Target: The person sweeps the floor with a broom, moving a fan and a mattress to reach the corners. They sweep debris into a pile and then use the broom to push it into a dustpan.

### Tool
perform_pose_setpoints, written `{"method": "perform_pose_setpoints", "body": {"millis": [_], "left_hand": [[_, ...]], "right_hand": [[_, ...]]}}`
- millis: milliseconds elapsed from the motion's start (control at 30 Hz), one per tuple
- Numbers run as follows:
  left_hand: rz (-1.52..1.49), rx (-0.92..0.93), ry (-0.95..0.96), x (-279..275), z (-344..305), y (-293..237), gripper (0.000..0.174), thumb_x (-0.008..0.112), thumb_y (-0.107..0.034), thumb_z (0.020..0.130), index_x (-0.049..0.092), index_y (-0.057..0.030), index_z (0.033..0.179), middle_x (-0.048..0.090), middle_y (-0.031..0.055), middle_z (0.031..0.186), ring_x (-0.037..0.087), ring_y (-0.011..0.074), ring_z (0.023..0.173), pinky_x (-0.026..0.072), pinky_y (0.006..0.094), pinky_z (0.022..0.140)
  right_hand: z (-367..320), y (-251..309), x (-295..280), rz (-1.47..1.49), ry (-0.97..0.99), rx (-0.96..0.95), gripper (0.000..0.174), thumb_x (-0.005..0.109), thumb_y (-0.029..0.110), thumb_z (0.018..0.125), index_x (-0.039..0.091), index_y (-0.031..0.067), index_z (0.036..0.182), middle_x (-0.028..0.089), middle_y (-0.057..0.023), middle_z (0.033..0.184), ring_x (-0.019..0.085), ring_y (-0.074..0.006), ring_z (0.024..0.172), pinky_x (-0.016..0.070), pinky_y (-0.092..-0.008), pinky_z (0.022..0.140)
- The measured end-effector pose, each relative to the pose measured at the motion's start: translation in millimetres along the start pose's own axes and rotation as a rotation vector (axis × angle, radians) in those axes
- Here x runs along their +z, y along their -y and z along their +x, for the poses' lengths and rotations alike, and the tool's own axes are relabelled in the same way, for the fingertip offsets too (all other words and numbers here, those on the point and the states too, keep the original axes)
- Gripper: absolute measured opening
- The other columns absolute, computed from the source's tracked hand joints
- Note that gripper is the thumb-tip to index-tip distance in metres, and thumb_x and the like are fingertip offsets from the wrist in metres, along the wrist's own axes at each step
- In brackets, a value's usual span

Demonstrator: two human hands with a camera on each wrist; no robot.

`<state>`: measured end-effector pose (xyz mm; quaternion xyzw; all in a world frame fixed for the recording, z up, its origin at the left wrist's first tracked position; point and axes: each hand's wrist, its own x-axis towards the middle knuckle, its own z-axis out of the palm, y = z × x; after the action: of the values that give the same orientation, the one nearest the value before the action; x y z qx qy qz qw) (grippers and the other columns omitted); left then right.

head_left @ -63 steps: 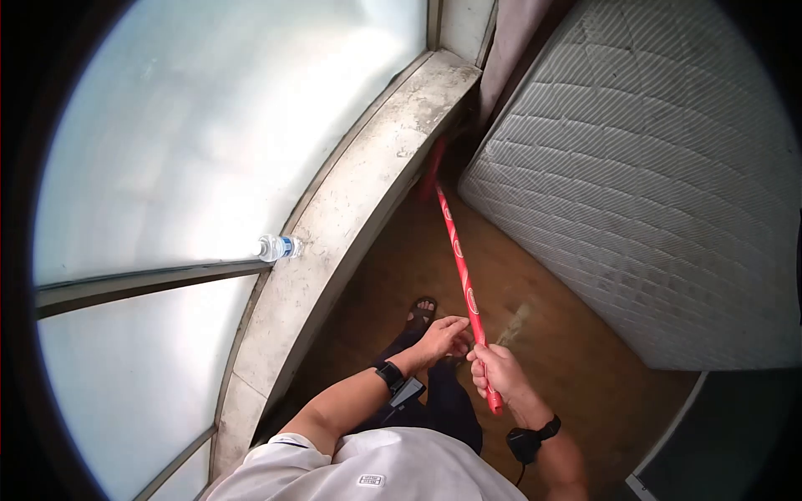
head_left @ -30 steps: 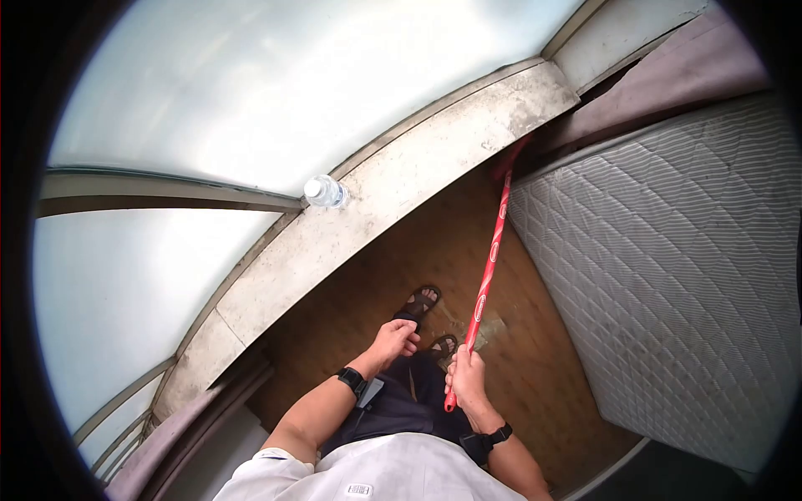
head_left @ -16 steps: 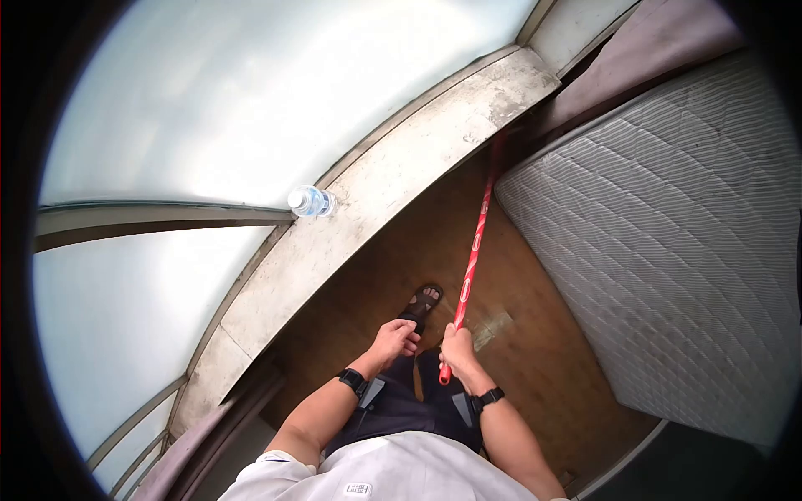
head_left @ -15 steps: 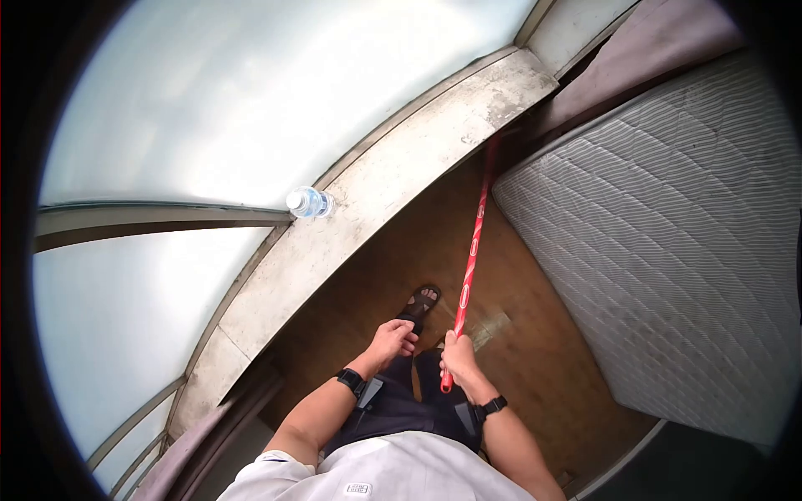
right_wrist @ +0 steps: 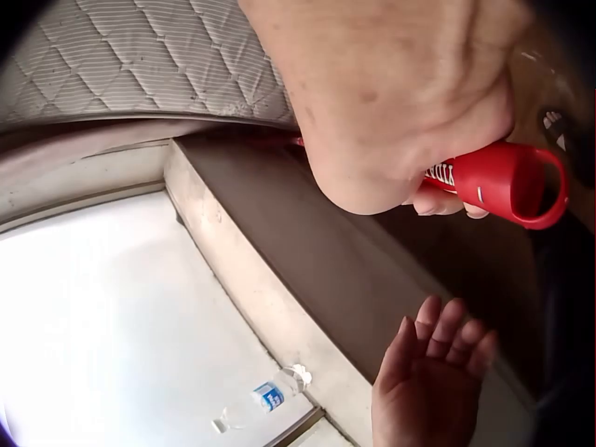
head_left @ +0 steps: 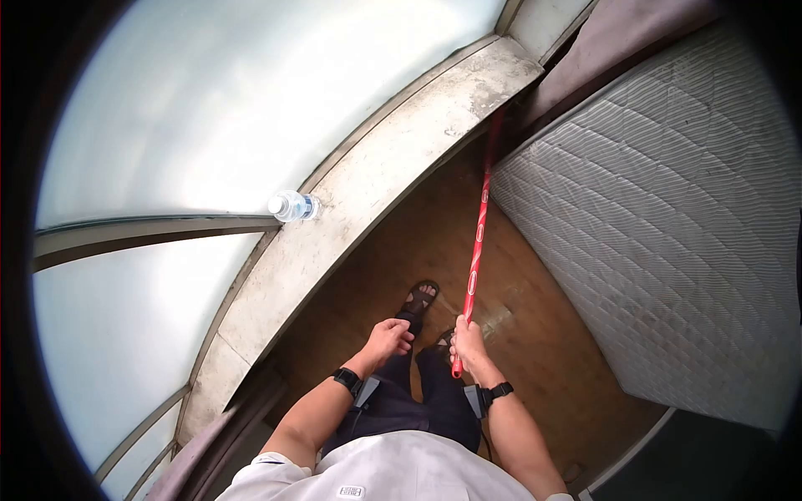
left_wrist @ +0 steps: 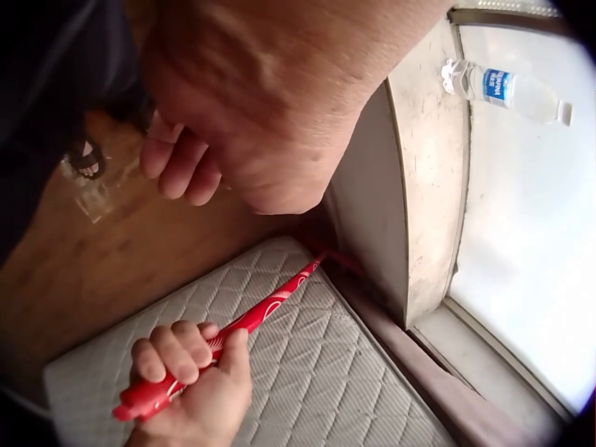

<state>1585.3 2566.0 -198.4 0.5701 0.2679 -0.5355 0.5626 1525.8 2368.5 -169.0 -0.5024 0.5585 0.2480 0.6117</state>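
Note:
My right hand point(head_left: 470, 341) grips a red pole point(head_left: 477, 242) near its lower end, and the pole's far end runs into the dark gap between the ledge and the mattress. In the left wrist view the right hand's fingers curl round the red pole point(left_wrist: 270, 303). The pole's looped end cap point(right_wrist: 535, 186) sticks out of the fist in the right wrist view. To the left of the pole, my left hand point(head_left: 390, 337) hangs in the air with loosely bent fingers and holds nothing; the right wrist view shows its palm point(right_wrist: 428, 396).
A clear bottle point(head_left: 294, 206) stands on the pale ledge point(head_left: 368, 179) beside the frosted window. At the right leans a quilted mattress point(head_left: 652, 209), with a mauve curtain point(head_left: 601, 50) behind it. Sandalled feet point(head_left: 421, 296) stand on the brown floor point(head_left: 551, 334).
The right hand and the pole's near end have shifted slightly up and right, away from the left hand. The whole head view has turned a little, with the bottle lower left. The grip remains.

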Motion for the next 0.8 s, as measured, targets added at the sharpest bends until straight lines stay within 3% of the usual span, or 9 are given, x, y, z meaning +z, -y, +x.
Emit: {"method": "perform_pose_setpoints", "body": {"millis": [100,200,333,467,533,667,800], "left_hand": [[-0.003,0.008,0.018,0,-1,4,0.029,0.053,-0.028,0.097,0.058,-0.0039,0.111,0.065,0.0084,0.089,0.06,0.0139,0.062,0.0521,0.0288,0.058],[0.023,-0.019,0.018,4,1,4,0.03,0.053,-0.028,0.097,0.057,-0.0037,0.113,0.065,0.0083,0.089,0.06,0.0137,0.063,0.0521,0.0291,0.058],[0.052,-0.019,0.01,9,-6,-3,0.031,0.053,-0.028,0.097,0.057,-0.0038,0.114,0.065,0.0079,0.089,0.06,0.0134,0.063,0.0521,0.0291,0.059],[0.06,-0.023,0.024,8,-3,3,0.031,0.055,-0.029,0.097,0.056,-0.0039,0.116,0.065,0.0086,0.091,0.061,0.0147,0.067,0.0533,0.0293,0.064],[0.07,-0.028,0.007,9,-6,5,0.031,0.055,-0.028,0.097,0.056,-0.0037,0.115,0.065,0.0088,0.091,0.061,0.0147,0.066,0.0533,0.0294,0.063],[0.065,-0.02,0.01,0,-9,11,0.03,0.055,-0.027,0.097,0.056,-0.0032,0.115,0.065,0.0092,0.09,0.061,0.0147,0.065,0.053,0.0293,0.061],[0.061,-0.007,-0.021,-4,-7,18,0.029,0.054,-0.028,0.096,0.059,-0.0041,0.113,0.065,0.0076,0.088,0.06,0.0137,0.064,0.0521,0.0294,0.059]], "right_hand": [[-39,-10,-14,0.078,0.066,0.066,0.038,0.038,0.045,0.1,0.041,0.011,0.084,0.038,0.0014,0.052,0.039,-0.0119,0.036,0.036,-0.0307,0.032],[-79,-19,-24,0.086,0.053,-0.012,0.039,0.039,0.045,0.1,0.042,0.0095,0.085,0.038,0.0014,0.052,0.039,-0.0115,0.035,0.0354,-0.0293,0.031],[-67,-16,-15,0.082,-0.042,-0.135,0.042,0.041,0.047,0.099,0.043,0.0079,0.084,0.041,0.0002,0.052,0.043,-0.0126,0.035,0.0366,-0.0291,0.029],[10,-3,0,0.169,-0.045,-0.145,0.042,0.038,0.049,0.1,0.041,0.0102,0.085,0.039,0.0014,0.052,0.039,-0.0109,0.036,0.0348,-0.0282,0.031],[32,-3,5,0.312,0.093,-0.105,0.042,0.037,0.052,0.099,0.041,0.0126,0.085,0.038,0.0022,0.052,0.039,-0.0113,0.038,0.0344,-0.0293,0.033],[20,-13,-3,0.303,0.189,0.028,0.043,0.038,0.055,0.098,0.041,0.015,0.084,0.038,0.0029,0.052,0.037,-0.0109,0.038,0.0332,-0.0294,0.035],[-43,-35,-27,0.348,0.236,0.072,0.045,0.039,0.056,0.098,0.042,0.0138,0.082,0.038,0.0026,0.051,0.037,-0.0108,0.036,0.0329,-0.0287,0.032]]}}
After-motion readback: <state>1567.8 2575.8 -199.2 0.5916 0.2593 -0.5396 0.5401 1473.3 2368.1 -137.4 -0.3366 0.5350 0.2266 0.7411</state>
